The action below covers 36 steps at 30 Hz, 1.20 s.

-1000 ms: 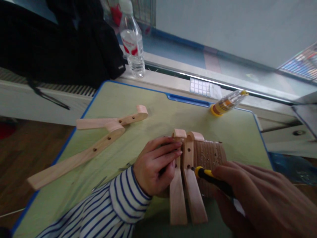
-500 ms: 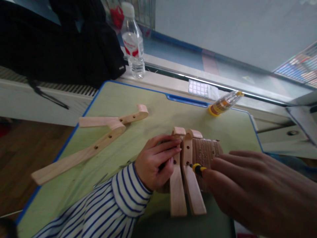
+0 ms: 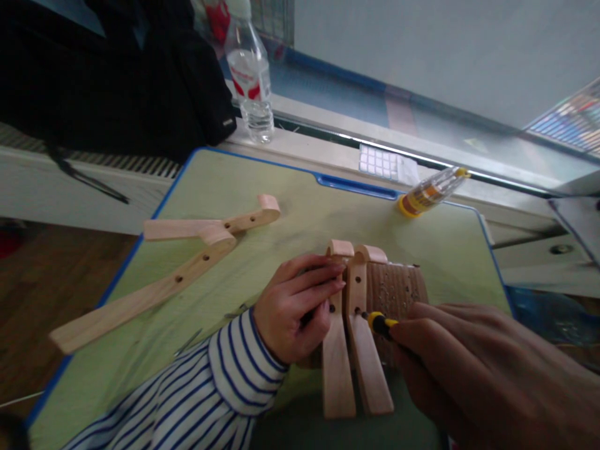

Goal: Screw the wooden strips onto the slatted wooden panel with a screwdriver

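Between the left hand (image 3: 297, 306) and the right hand (image 3: 473, 365), two hooked wooden strips (image 3: 338, 375) are laid on the brown wooden block (image 3: 396, 292). At the block's left, one is held by the left hand; at its right, a yellow-and-black screwdriver (image 3: 380, 324) is gripped by the right, tip at the other's lower hole (image 3: 357, 310).

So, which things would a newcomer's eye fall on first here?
Probably the yellow-and-black screwdriver, gripped in the right hand, its tip at the lower hole of a hook-ended wooden piece. The left hand, in a striped sleeve, has its fingers over the matching piece just to the left. Two more hook-ended pieces lie toward the left of the pale green tabletop.
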Each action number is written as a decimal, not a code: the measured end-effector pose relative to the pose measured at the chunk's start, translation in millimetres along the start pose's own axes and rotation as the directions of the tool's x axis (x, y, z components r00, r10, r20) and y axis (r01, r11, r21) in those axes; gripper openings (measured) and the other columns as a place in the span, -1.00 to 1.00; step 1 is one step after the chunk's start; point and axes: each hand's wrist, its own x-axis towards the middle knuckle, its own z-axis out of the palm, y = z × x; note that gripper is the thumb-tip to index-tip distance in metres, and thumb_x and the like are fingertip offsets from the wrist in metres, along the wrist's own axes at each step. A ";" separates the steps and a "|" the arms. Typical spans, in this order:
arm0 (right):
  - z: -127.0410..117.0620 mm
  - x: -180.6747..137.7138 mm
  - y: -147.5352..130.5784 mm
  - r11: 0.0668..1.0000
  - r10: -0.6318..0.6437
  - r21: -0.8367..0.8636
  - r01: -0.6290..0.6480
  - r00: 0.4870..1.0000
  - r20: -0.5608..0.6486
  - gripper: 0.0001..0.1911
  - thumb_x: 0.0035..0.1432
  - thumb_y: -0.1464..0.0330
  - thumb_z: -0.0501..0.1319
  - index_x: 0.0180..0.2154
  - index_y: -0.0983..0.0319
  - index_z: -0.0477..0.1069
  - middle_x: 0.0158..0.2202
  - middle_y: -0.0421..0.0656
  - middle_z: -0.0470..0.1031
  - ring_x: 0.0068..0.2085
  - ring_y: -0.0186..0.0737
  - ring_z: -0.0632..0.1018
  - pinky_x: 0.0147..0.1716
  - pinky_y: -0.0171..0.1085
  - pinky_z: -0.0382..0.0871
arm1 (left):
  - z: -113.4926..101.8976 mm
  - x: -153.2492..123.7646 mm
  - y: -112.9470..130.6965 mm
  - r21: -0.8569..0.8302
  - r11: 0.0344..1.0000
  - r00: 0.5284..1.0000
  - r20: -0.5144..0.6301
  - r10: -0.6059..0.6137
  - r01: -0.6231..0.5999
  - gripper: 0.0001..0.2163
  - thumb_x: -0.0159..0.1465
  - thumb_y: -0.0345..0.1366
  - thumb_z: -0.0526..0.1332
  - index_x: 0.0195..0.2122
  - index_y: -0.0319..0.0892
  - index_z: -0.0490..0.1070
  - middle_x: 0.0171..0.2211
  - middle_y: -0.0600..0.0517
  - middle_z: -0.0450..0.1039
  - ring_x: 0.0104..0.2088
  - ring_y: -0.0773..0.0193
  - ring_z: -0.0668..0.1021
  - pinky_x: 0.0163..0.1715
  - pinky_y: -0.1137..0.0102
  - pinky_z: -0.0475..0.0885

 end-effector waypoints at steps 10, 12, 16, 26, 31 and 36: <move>18.6 -10.0 -6.1 0.963 0.270 0.039 -0.268 0.961 -0.063 -0.89 0.17 0.42 0.10 -0.23 0.19 0.20 -0.53 -0.33 0.36 -0.61 -0.42 0.34 -0.65 -0.32 0.00 | -0.8 0.7 2.2 0.012 1.000 1.000 -0.001 -0.006 0.006 -0.71 0.07 -0.51 0.13 -0.18 -0.31 0.50 -0.09 -0.13 0.49 0.01 0.08 0.43 -0.01 0.12 0.41; 13.5 -11.0 -4.4 0.966 0.259 0.020 -0.258 0.963 -0.069 -0.93 0.21 0.36 0.08 -0.25 0.18 0.20 -0.56 -0.34 0.34 -0.63 -0.41 0.32 -0.67 -0.32 0.00 | -0.2 -0.3 1.0 0.014 1.000 1.000 0.002 -0.004 0.004 -0.70 0.07 -0.51 0.13 -0.18 -0.30 0.50 -0.09 -0.12 0.49 0.02 0.08 0.42 0.00 0.12 0.41; -0.7 -13.1 -2.0 0.981 0.189 -0.026 -0.191 0.980 -0.068 -0.91 0.25 0.30 0.02 -0.29 0.18 0.18 -0.48 -0.27 0.38 -0.56 -0.39 0.37 -0.61 -0.35 0.16 | 1.1 -0.5 -0.8 0.023 1.000 1.000 -0.004 0.003 -0.003 -0.70 0.08 -0.50 0.13 -0.16 -0.29 0.49 -0.08 -0.10 0.49 0.02 0.10 0.41 0.00 0.13 0.40; -17.6 4.7 -4.2 0.986 -0.076 -0.152 0.065 0.995 -0.067 -0.79 0.30 0.43 -0.10 -0.13 0.22 0.26 -0.12 -0.10 0.43 -0.01 -0.30 0.39 -0.01 -0.33 0.27 | 0.7 1.5 1.2 0.035 0.999 1.000 -0.012 0.001 -0.001 -0.72 0.09 -0.48 0.12 -0.19 -0.28 0.51 -0.11 -0.10 0.50 -0.01 0.09 0.43 -0.02 0.11 0.41; -19.1 7.7 -5.1 0.987 -0.077 -0.143 0.075 0.997 -0.010 -0.86 0.26 0.43 -0.02 -0.24 0.21 0.29 -0.22 -0.13 0.45 -0.10 -0.25 0.43 -0.07 -0.27 0.32 | 1.1 0.2 0.1 0.030 0.999 1.000 -0.022 0.020 -0.019 -0.71 0.08 -0.49 0.13 -0.18 -0.28 0.51 -0.11 -0.09 0.51 -0.01 0.10 0.42 -0.03 0.12 0.42; -13.1 4.0 -5.1 0.997 -0.012 -0.069 0.015 0.999 0.047 -0.92 0.23 0.45 0.02 -0.32 0.19 0.22 -0.39 -0.21 0.38 -0.45 -0.32 0.36 -0.43 -0.29 0.29 | 1.1 -1.1 0.2 0.031 0.999 0.999 -0.029 0.017 -0.016 -0.71 0.08 -0.48 0.13 -0.18 -0.24 0.50 -0.11 -0.07 0.51 -0.01 0.10 0.43 -0.03 0.11 0.42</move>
